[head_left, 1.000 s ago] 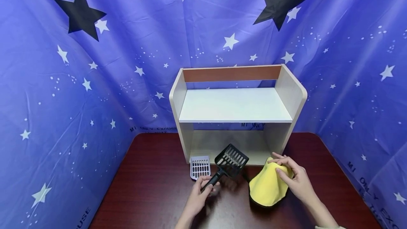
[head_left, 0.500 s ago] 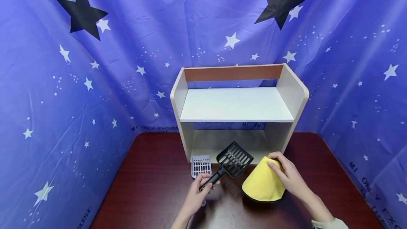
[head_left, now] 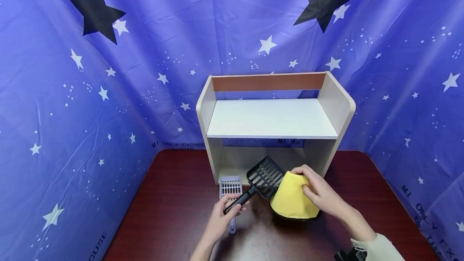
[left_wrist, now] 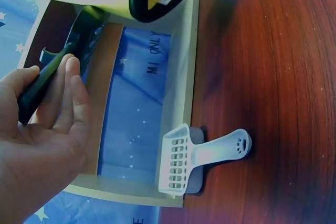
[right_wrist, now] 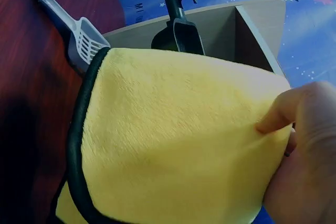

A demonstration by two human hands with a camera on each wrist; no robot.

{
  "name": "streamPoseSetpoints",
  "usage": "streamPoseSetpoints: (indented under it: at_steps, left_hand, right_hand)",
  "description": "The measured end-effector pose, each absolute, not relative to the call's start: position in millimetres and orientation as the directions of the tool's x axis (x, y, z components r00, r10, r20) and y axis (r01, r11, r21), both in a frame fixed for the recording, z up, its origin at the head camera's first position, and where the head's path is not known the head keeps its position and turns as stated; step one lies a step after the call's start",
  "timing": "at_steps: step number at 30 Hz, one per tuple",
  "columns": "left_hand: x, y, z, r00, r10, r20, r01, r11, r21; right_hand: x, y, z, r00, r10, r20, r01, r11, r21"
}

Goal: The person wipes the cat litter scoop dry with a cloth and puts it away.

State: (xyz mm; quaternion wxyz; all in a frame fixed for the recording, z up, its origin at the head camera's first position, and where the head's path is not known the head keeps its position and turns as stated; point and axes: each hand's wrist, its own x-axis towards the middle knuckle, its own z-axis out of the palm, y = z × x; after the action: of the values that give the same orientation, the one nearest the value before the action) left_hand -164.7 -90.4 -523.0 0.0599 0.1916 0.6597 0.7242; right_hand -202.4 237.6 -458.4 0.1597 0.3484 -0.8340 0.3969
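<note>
In the head view my left hand (head_left: 222, 215) grips the handle of a black slotted litter scoop (head_left: 262, 183), its head raised toward the right above the table. My right hand (head_left: 322, 192) pinches the top of a yellow cloth (head_left: 293, 198) with black edging, which hangs down in a cone shape. The cloth overlaps the right edge of the black scoop's head; whether they touch I cannot tell. From the right wrist view, the cloth (right_wrist: 178, 129) hides much of that head. Below my left hand, a pale grey litter scoop (left_wrist: 220, 150) lies on the table.
A light wooden two-level shelf (head_left: 272, 118) stands at the back of the dark red table (head_left: 174, 196). The grey scoop's head meets the shelf's front left corner. A blue curtain with stars (head_left: 174, 51) surrounds the table.
My right hand has closed on the cloth's top and moved it left and up toward the black scoop. My left hand keeps its hold, shifting only slightly.
</note>
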Motion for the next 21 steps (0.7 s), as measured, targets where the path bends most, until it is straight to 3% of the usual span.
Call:
streamPoseSetpoints:
  at_steps: [5, 15, 21]
  left_hand:
    - [-164.6, -91.1, -520.2, -0.944, 0.289, 0.160, 0.129, -0.124, 0.984]
    - [-162.7, -86.0, -514.1, -0.969, 0.202, 0.141, 0.109, -0.161, 0.981]
    - [-161.6, -85.1, -509.6, -0.971, 0.175, 0.161, 0.130, -0.176, 0.976]
  right_hand:
    - [-207.0, 237.8, -450.2, -0.683, -0.453, 0.573, -0.722, 0.538, -0.434]
    - [-206.4, 236.9, -441.7, -0.709, -0.398, 0.582, -0.618, 0.748, -0.242]
    - [-204.3, 236.2, -438.5, -0.757, -0.396, 0.520, -0.586, 0.763, -0.273]
